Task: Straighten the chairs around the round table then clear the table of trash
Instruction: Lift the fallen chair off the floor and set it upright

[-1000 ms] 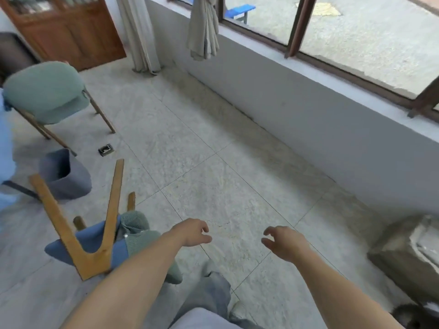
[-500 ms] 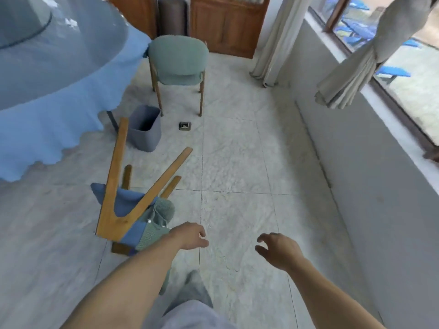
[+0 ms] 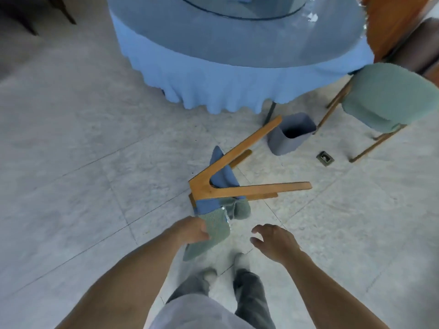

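Note:
A chair (image 3: 240, 184) with wooden legs and green padding lies tipped over on the tiled floor just in front of my feet, legs pointing right and away. My left hand (image 3: 192, 230) is at the left edge of its green backrest (image 3: 215, 230), fingers curled onto it. My right hand (image 3: 273, 241) hovers to the right of the backrest with fingers spread, holding nothing. Beyond stands the round table (image 3: 237, 74) with a blue cloth and glass top; a white scrap (image 3: 312, 17) lies near its far right rim. A second green chair (image 3: 384, 100) stands upright at the right.
A grey waste bin (image 3: 291, 134) stands on the floor between the fallen chair's legs and the upright chair. A small dark object (image 3: 325, 158) lies on the tiles right of the bin. Dark brown furniture (image 3: 413, 41) fills the top right corner.
My view has swung left from the window wall to the round table. My left hand has come down onto the fallen chair's backrest; my right hand stays beside it, holding nothing.

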Demonstrator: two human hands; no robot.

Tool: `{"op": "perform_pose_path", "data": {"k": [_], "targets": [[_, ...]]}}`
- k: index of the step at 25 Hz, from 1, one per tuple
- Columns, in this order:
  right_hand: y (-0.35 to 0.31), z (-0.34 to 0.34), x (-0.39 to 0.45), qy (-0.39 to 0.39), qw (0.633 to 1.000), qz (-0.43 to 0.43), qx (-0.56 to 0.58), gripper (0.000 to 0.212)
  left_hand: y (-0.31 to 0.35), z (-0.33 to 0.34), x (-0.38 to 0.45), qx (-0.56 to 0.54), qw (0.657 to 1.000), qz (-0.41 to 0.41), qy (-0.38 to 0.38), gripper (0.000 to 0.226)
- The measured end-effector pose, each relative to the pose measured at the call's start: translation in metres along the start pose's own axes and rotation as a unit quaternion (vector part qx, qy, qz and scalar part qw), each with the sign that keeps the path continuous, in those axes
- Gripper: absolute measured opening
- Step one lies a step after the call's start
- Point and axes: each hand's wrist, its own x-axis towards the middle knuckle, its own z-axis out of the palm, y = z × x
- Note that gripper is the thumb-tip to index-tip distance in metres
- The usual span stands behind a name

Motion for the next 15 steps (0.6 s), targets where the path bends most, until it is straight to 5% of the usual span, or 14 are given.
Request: {"op": "perform_pose_path", "data": {"k": [5,15], "targets": [[-0.004,-0.005,0.051,-0.074,0.980,-0.151,-0.105,0.041,-0.016,0.054,-0.039,-0.163,0.977,-0.122,0.059,0.043],[-0.070,0.090,0.118,-0.203,0.905,-0.308,-0.211,0.040,-0.052,0.208,-0.053,-0.408,0.863,-0.274,0.119,0.047]]}}
